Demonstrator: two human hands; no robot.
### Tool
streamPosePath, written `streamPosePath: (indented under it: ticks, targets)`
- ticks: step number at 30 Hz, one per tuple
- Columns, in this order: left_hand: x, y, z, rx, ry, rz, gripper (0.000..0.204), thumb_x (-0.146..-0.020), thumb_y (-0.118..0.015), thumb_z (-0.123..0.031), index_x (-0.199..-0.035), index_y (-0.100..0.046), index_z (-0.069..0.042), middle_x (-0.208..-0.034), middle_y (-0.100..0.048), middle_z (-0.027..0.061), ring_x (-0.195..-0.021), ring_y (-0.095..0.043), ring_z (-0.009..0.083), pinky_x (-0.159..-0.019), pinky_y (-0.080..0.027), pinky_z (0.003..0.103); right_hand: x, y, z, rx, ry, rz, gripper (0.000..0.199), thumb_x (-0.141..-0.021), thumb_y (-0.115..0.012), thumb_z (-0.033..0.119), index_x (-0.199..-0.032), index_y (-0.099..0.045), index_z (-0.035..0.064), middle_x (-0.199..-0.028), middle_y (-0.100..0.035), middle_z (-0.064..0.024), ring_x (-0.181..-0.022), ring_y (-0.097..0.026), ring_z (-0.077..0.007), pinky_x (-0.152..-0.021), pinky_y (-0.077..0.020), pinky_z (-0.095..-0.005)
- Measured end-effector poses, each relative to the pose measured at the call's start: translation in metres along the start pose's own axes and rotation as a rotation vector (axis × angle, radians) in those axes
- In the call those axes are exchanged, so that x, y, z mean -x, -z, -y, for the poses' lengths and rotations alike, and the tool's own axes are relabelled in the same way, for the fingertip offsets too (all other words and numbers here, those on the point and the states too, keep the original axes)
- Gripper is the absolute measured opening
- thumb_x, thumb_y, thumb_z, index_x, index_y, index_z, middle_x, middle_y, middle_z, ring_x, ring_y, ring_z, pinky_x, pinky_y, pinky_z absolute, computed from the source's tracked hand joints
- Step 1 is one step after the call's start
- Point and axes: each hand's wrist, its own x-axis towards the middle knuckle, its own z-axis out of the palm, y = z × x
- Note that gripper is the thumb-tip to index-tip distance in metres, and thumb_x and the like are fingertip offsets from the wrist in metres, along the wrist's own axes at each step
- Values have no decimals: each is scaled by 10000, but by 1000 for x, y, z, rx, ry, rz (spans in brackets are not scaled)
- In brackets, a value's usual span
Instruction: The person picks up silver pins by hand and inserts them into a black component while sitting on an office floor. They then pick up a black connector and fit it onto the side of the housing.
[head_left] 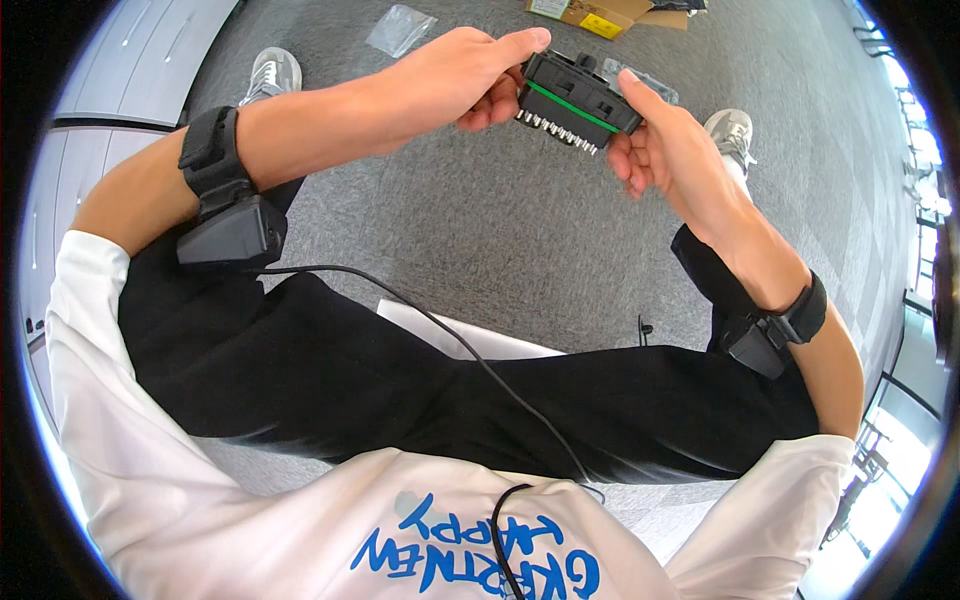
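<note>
Grey carpet (500, 230) fills the widest part of the view, bare between the legs and the things at the top edge, so there is open room in front of the hands and below them. To the left a pale cabinet front (130, 60) bounds the carpet; to the right, dark furniture legs stand along the rim. The person sits with both legs in black trousers (400, 390) crossing the lower middle, a white sheet (470, 340) showing just behind them.

Counted: two shoes (272, 72), one left and one right; two black wrist units (232, 232), one strapped on each forearm, a black cable (440, 330) running from the left one; one cardboard box (600, 15) at the top edge; one clear bag (400, 28) left of it; one connector.

The connector (578, 100) is held in the air above the carpet, between both hands. It is a black oblong block, tilted down to the right, with a green strip along its length and a row of metal pins on its lower side. The left hand (460, 80) grips its left end, thumb on top and fingers curled beneath. The right hand (670, 150) holds its right end, forefinger along the top.
</note>
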Motion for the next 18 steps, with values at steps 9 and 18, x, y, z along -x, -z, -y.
streamPosePath:
  ticks: [9,18]
  targets:
    - [-4,-9,14,59,-36,-82,593,-1006,-394,-575,-673,-562,-113,-570,-510,-22,-526,-435,63,-508,-330,246,-3,2,-1,41,29,23,646,-1020,-332,605,-989,-630,32,-721,-573,-28,-599,-496,-85,-616,-436,-239]
    - [-1,-8,8,43,-36,-5,619,-982,-425,-588,-731,-625,-59,-647,-591,40,-574,-570,121,-568,-459,262,-1,3,-7,-5,37,-6,590,-1035,-370,547,-1017,-632,19,-744,-591,-27,-636,-508,-80,-630,-440,-234]
